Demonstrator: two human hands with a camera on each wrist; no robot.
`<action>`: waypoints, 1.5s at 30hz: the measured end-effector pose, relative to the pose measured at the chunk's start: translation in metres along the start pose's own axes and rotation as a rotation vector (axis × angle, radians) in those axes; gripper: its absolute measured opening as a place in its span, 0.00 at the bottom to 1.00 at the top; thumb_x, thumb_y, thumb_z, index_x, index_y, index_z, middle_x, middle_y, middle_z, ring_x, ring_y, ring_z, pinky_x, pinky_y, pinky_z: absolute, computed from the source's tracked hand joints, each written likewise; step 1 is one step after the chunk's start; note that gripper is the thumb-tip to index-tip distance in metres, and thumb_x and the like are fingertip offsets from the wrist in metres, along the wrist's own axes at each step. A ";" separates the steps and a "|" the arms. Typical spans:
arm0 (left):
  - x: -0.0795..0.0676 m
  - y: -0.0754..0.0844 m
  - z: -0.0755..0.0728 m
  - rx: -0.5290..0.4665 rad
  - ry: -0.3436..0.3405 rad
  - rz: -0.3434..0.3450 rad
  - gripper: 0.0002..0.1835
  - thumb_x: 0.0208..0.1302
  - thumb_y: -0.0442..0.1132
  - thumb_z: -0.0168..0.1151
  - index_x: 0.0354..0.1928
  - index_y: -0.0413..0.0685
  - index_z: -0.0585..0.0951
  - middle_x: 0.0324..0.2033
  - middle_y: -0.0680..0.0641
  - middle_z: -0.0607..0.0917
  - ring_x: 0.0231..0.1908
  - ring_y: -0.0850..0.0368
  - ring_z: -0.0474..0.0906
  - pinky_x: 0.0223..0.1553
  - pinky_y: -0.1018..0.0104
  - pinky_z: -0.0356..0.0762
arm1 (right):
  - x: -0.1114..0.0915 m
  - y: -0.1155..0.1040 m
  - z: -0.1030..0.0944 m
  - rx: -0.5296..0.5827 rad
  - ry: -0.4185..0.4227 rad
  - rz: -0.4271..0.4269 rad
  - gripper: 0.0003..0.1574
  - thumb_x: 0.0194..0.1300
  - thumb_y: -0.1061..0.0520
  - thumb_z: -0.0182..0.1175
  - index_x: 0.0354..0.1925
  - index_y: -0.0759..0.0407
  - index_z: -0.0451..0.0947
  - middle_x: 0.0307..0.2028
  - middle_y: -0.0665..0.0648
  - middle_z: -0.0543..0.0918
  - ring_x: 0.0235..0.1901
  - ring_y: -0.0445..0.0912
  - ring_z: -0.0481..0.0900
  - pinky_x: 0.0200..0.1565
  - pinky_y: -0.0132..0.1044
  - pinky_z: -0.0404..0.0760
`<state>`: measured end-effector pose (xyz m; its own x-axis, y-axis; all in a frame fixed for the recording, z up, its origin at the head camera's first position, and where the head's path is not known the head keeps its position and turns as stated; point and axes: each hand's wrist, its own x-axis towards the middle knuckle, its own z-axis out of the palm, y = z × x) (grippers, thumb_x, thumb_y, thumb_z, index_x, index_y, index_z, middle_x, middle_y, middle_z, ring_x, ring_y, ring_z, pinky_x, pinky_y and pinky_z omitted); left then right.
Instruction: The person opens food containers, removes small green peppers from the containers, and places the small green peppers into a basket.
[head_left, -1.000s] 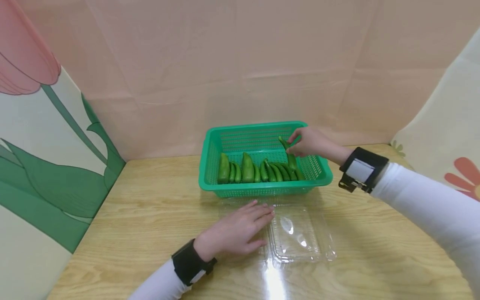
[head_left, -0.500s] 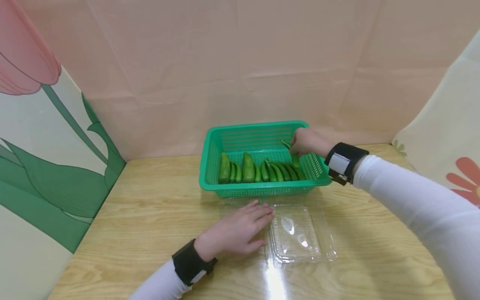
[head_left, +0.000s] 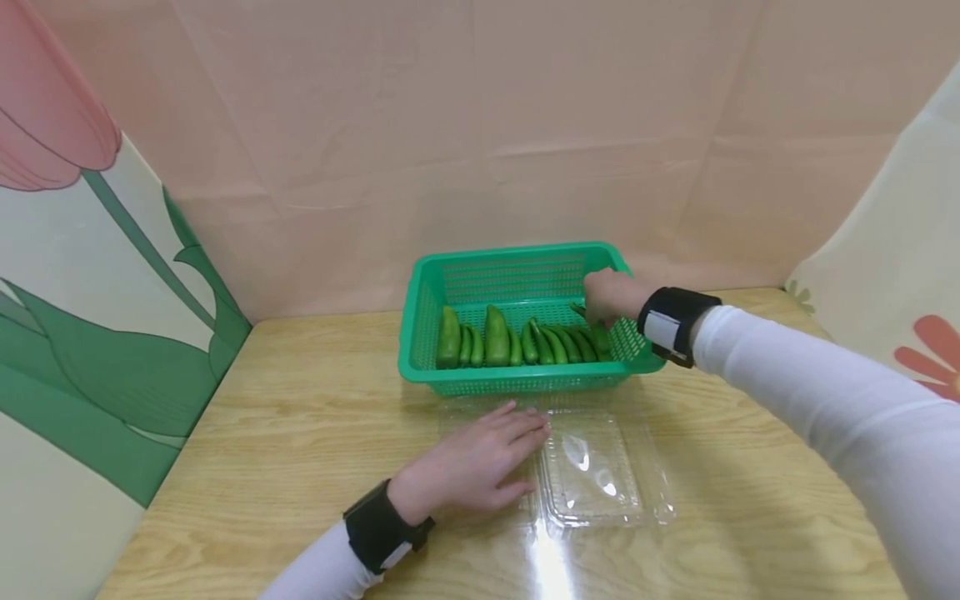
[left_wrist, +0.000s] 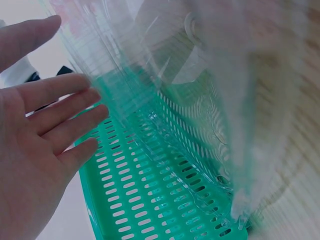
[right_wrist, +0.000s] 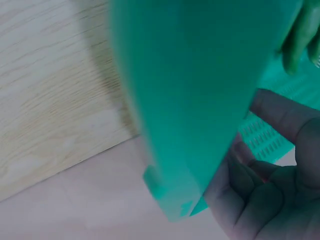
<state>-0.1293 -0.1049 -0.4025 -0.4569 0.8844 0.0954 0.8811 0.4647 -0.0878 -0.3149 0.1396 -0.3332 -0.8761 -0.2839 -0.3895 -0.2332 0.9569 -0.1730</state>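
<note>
My right hand reaches down into the right end of the green basket, fingers curled around a long green pepper. Its stem end sticks out left of the fingers; the rest is mostly hidden by the hand. In the right wrist view the basket wall covers part of that hand. My left hand lies over the left part of a clear plastic clamshell box in front of the basket. The left wrist view shows its fingers straight and slightly spread beside the clear plastic.
Inside the basket several green vegetables stand in a row, including two thicker pale green ones and several slim curved ones. The wooden table meets a pink cloth backdrop. Flower-printed cloth hangs at both sides.
My right hand has lowered the green pepper into the basket's right end, turning over so its back now faces up. The left hand and the clear box have stayed put.
</note>
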 end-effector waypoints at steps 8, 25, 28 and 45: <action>0.000 0.000 0.000 0.000 0.002 0.005 0.37 0.63 0.58 0.56 0.66 0.42 0.66 0.67 0.43 0.67 0.68 0.52 0.62 0.73 0.54 0.49 | 0.005 0.002 0.006 -0.075 -0.070 0.015 0.09 0.58 0.65 0.61 0.38 0.67 0.73 0.27 0.63 0.84 0.22 0.48 0.84 0.19 0.28 0.76; 0.000 0.002 0.000 -0.026 -0.014 -0.012 0.37 0.62 0.58 0.57 0.67 0.43 0.66 0.68 0.44 0.66 0.69 0.52 0.61 0.73 0.54 0.51 | 0.005 0.009 0.011 -0.105 -0.132 -0.030 0.07 0.59 0.61 0.63 0.31 0.64 0.75 0.25 0.62 0.85 0.23 0.49 0.84 0.29 0.37 0.84; 0.000 0.002 0.000 -0.025 -0.009 -0.008 0.37 0.62 0.58 0.57 0.67 0.43 0.66 0.68 0.43 0.67 0.69 0.52 0.61 0.73 0.54 0.51 | 0.005 0.009 0.012 -0.104 -0.130 -0.024 0.08 0.59 0.61 0.63 0.34 0.65 0.75 0.26 0.62 0.84 0.23 0.48 0.85 0.29 0.37 0.85; -0.001 0.001 0.001 -0.018 -0.015 -0.006 0.37 0.63 0.58 0.55 0.67 0.42 0.65 0.68 0.43 0.65 0.69 0.51 0.61 0.73 0.53 0.51 | 0.006 0.004 0.015 -0.149 -0.098 0.017 0.20 0.55 0.67 0.63 0.46 0.74 0.72 0.51 0.81 0.74 0.23 0.47 0.85 0.21 0.28 0.79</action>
<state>-0.1282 -0.1052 -0.4035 -0.4643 0.8820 0.0809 0.8801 0.4696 -0.0693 -0.3151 0.1403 -0.3494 -0.8369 -0.2649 -0.4790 -0.2845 0.9581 -0.0327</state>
